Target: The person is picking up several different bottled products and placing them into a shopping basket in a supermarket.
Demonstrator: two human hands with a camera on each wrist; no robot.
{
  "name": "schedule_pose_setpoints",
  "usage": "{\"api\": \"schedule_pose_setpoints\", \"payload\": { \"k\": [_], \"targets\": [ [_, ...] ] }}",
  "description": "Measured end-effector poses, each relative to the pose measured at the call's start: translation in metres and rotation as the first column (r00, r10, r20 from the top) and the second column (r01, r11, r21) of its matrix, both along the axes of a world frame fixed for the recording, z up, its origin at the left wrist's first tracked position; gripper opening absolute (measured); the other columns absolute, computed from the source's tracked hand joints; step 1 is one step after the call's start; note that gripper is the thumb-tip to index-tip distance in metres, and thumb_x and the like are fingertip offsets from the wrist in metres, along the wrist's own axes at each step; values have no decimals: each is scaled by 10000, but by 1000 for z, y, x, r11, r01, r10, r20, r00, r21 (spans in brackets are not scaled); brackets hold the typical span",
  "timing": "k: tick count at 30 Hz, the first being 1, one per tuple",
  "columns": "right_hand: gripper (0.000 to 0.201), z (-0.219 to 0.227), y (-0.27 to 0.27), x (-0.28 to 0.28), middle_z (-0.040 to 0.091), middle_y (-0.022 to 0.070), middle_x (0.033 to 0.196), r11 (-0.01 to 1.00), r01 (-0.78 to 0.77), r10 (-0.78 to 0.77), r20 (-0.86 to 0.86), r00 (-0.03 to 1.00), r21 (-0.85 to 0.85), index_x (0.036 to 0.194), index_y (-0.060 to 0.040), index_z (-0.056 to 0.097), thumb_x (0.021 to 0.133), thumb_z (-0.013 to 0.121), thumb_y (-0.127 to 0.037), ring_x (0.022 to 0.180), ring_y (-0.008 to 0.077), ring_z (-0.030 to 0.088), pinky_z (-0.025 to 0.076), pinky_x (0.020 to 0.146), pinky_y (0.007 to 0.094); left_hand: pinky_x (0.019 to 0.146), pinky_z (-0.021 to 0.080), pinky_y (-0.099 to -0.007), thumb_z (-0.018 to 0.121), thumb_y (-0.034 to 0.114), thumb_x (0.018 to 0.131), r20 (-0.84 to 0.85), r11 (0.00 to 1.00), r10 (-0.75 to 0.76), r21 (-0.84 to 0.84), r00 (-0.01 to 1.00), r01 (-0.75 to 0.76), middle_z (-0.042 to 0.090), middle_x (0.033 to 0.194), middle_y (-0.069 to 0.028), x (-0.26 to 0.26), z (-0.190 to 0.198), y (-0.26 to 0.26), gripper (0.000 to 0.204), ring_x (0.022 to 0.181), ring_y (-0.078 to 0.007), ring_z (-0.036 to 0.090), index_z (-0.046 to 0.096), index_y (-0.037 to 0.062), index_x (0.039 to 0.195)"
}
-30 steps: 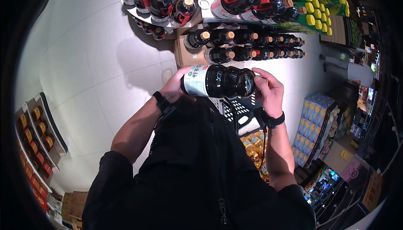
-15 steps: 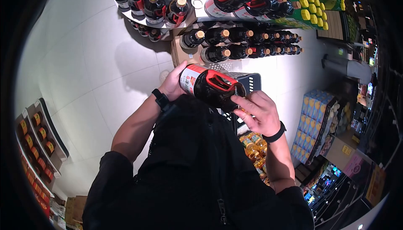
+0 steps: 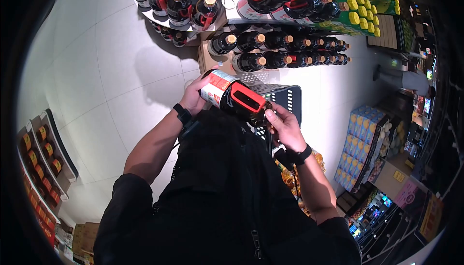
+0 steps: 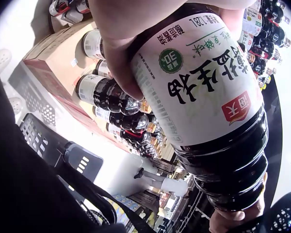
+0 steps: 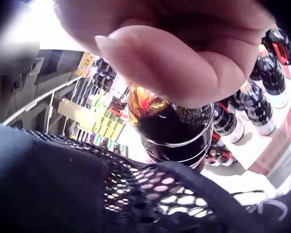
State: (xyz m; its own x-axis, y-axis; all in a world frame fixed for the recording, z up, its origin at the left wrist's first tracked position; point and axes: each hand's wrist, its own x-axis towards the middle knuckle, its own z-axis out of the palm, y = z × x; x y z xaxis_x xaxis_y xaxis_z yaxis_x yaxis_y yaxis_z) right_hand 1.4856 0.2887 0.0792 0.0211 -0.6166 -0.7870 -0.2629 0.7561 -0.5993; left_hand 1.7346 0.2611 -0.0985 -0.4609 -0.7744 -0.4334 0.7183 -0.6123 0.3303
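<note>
A large dark bottle with a red handle (image 3: 247, 98) lies tilted across the front of the body, its neck end lower right. My left hand (image 3: 194, 97) grips its base end. At the neck, my right hand (image 3: 286, 126) pinches the bottle with thumb and fingers. The left wrist view shows the white label (image 4: 199, 82) with green and black print, and fingers of the left hand (image 4: 131, 29) curled round the base. In the right wrist view the thumb of the right hand (image 5: 169, 58) covers the cap area, above the dark bottle (image 5: 177, 133).
Rows of dark bottles (image 3: 277, 59) stand ahead on cardboard, with more on shelves above and green yellow-capped bottles (image 3: 355, 19) to the right. A black perforated basket (image 3: 289, 101) is beyond the held bottle. Blue-yellow cartons (image 3: 356, 142) are stacked at right; a left shelf holds jars (image 3: 48, 150).
The bottle has turned so its red handle faces up, and its neck end has dropped toward the body. My right hand shifted from beside the cap to round the neck.
</note>
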Motion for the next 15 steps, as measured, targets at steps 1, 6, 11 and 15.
{"api": "schedule_pose_setpoints", "payload": {
  "k": [1,6,11,15],
  "targets": [
    [602,11,-5,8,457,-47,595,997,41,-45,48,998,70,1398,-43,440,929,627,-371,432,29,391,339,337,208,1038,409,-395,483,351,955,0,1000,1,1,1000,-1,509,1348,-142,0,-1,1,601,1227,-258,521,321,71,1461],
    [607,5,-12,13,463,-43,587,1000,-4,3,61,998,2,1417,-38,412,936,623,-341,412,36,391,350,346,210,1024,415,-422,456,358,972,-60,996,47,83,997,-42,516,1341,-134,4,-12,5,549,1207,-258,532,366,65,1428],
    [568,-13,-25,26,461,-30,570,999,-17,19,-66,998,35,1398,-27,438,937,612,-310,391,57,422,358,320,240,1010,408,-468,459,415,973,32,970,-136,208,990,126,533,1329,-88,6,-39,15,506,1198,-237,537,429,100,1369],
    [473,-58,-36,32,478,-6,569,999,-41,39,-133,990,-14,1284,-5,551,940,580,-327,362,72,423,335,285,245,1033,353,-516,536,398,944,227,940,-267,275,937,202,467,1382,-55,3,-40,18,630,1305,-205,416,301,128,1463]
  ]
}}
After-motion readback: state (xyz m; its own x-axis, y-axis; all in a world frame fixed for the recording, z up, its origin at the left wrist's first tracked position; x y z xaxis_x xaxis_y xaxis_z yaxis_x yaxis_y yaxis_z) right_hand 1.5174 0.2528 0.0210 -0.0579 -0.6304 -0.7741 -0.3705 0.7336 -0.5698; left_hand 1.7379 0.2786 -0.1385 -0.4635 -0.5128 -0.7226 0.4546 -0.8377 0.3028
